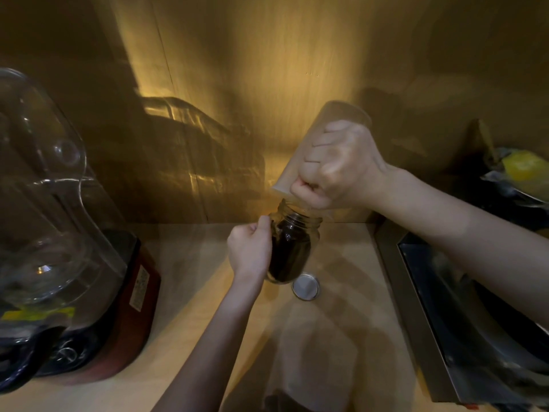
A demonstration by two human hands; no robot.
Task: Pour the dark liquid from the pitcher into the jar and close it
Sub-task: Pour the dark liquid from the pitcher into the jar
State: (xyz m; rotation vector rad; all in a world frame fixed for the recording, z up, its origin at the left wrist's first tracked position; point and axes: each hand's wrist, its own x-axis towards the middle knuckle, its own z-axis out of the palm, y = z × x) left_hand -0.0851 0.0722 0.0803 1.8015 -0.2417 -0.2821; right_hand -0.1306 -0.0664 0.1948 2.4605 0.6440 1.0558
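Note:
A glass jar [292,248] stands on the wooden counter [341,322], nearly full of dark liquid, its mouth uncovered. My left hand [251,251] grips the jar's left side. My right hand [335,165] is clenched around the handle of a pale translucent pitcher [341,114], tipped steeply with its bottom up and its spout over the jar's mouth. The pitcher looks almost drained. A round metal lid [306,287] lies flat on the counter just right of the jar's base.
A large blender with a clear cover and red base [124,307] fills the left side. A steel sink [463,322] holding dishes runs along the right. A wooden wall [267,69] closes the back.

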